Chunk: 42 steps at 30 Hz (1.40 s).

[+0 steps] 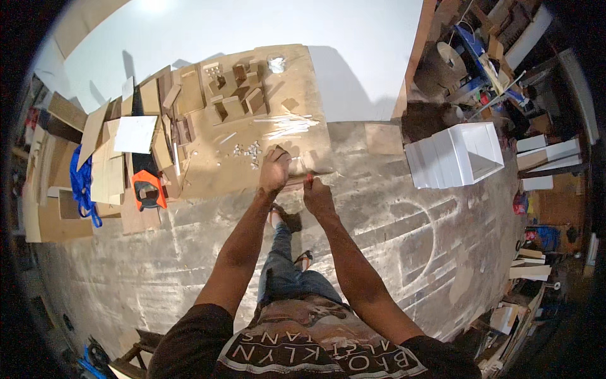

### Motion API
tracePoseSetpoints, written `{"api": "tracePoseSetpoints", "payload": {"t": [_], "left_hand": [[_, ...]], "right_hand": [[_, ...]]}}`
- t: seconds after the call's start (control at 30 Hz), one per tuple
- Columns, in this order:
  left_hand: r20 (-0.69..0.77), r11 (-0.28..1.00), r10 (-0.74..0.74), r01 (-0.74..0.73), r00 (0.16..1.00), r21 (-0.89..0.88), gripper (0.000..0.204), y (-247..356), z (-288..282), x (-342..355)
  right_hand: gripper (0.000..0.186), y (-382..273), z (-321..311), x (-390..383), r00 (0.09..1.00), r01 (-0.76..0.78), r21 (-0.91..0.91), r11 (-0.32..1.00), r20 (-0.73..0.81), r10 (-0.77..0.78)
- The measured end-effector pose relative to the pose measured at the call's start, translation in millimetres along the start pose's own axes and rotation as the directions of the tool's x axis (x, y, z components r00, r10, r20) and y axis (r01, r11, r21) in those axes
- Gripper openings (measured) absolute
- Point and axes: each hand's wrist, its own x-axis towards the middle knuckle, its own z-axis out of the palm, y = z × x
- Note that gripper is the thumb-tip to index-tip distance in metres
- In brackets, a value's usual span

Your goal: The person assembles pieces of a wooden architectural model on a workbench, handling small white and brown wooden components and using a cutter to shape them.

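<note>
My left hand (275, 172) is closed at the near edge of a brown board (218, 174). Its fingers curl round something small and dark that I cannot make out. Just to the right, my right hand (319, 197) grips a slim tool with a red handle (309, 177); its tip is too blurred to tell. A pale patch (302, 163) lies on the board between the hands. Beyond them is a loose pile of thin white sticks (289, 126). Small whitish pieces (251, 150) are scattered left of my left hand.
Small wooden blocks (254, 101) and a clear container (276, 63) stand farther back. Board offcuts (107, 164), a white panel (135, 134) and an orange saw handle (139, 196) lie left. White plastic bins (435, 159) sit right on the worn floor (379, 221).
</note>
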Motion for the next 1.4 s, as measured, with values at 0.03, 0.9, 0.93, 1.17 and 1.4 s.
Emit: {"api": "tracePoseSetpoints", "payload": {"t": [0.03, 0.9, 0.93, 1.17, 1.4], "left_hand": [[0.028, 0.999, -0.042, 0.041, 0.999, 0.034, 0.009, 0, 0, -3], [-0.02, 0.991, -0.112, 0.113, 0.994, 0.069, 0.011, 20, 8, -8], [-0.025, 0.991, -0.12, 0.121, 0.992, 0.055, 0.011, 22, 8, -8], [-0.035, 0.989, -0.144, 0.145, 0.989, 0.032, 0.011, 26, 10, -6], [-0.014, 0.988, -0.122, 0.122, 0.992, 0.09, 0.013, 25, 5, -6]], "right_hand": [[0.044, 6, -3, -5, 0.999, 0.045, 0.083, 0.996, -0.026, -0.043], [0.032, 39, -17, -31, 0.978, 0.205, 0.087, 0.975, 0.013, -0.207], [0.031, 37, -18, -29, 0.956, 0.29, 0.014, 0.957, 0.043, -0.291], [0.052, 25, 2, 6, 0.979, 0.136, 0.029, 0.99, 0.148, -0.139], [0.039, 25, 20, 7, 0.976, 0.218, -0.011, 0.976, 0.03, -0.218]]}}
